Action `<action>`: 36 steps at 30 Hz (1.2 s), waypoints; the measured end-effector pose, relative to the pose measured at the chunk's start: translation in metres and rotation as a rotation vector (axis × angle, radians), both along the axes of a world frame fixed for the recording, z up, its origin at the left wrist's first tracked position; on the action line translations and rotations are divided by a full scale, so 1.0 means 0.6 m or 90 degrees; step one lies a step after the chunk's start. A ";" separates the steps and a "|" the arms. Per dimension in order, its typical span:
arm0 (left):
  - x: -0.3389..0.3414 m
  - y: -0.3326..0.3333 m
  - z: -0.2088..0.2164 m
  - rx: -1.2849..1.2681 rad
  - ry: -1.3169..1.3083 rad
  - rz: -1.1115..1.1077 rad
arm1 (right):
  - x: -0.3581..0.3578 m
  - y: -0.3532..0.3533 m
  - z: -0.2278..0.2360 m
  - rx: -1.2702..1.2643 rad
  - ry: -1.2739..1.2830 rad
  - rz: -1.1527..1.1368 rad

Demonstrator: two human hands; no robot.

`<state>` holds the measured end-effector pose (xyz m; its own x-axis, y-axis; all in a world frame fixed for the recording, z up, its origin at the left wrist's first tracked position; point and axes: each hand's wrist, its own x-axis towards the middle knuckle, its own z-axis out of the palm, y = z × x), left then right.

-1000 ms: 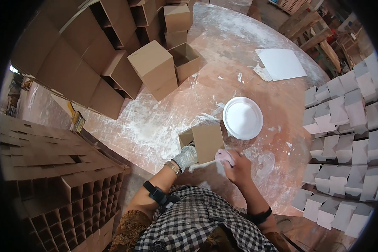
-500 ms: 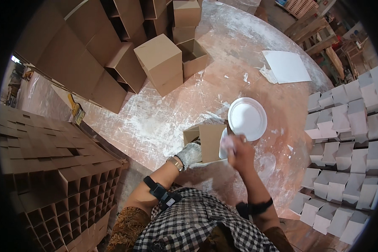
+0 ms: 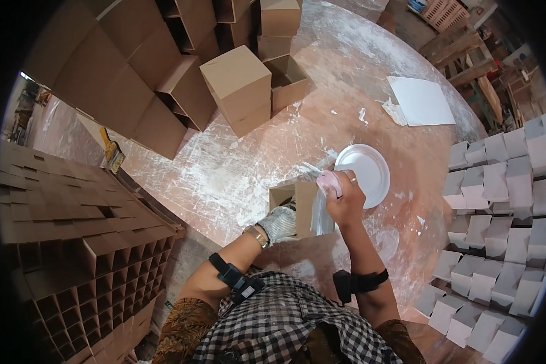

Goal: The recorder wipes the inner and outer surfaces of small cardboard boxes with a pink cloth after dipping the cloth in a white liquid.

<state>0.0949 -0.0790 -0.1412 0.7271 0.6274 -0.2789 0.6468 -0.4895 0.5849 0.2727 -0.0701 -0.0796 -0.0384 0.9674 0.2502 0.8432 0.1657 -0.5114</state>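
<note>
In the middle of the table a small brown cardboard box (image 3: 299, 203) lies with its open end toward the left. My left hand (image 3: 279, 223), in a grey knit glove, grips it at that open end; its fingertips are partly hidden inside. My right hand (image 3: 347, 200), bare with a ring, is closed around a pinkish object (image 3: 329, 182), whose kind I cannot make out. It is at the box's right side, where a whitish, blurred layer shows. Just beyond the right hand sits a round white tub (image 3: 376, 176) with white material in it.
Brown boxes (image 3: 236, 91) stand stacked at the back left. A tall stack of open brown boxes (image 3: 85, 261) is at the left, with a brush (image 3: 111, 150) near it. Rows of white-coated boxes (image 3: 494, 236) fill the right. A white sheet (image 3: 422, 101) lies at the back right.
My right hand has moved slightly up along the box's right side with the pinkish object. A whitish layer now shows below it. The left hand keeps its hold on the box.
</note>
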 end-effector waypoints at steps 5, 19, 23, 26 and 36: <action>-0.017 -0.013 0.004 0.023 0.013 0.026 | -0.010 -0.114 -0.004 0.178 0.171 0.216; -0.009 0.020 0.027 -0.027 0.085 0.018 | -0.049 -0.113 -0.013 0.044 0.151 0.238; 0.019 0.032 0.030 -0.019 0.085 -0.018 | -0.054 -0.028 0.015 0.088 0.115 0.115; 0.028 0.041 0.035 -0.014 0.085 -0.025 | -0.059 -0.013 -0.003 0.162 0.177 0.012; 0.103 0.078 0.071 0.005 0.035 -0.058 | -0.053 0.009 -0.004 0.083 0.144 0.075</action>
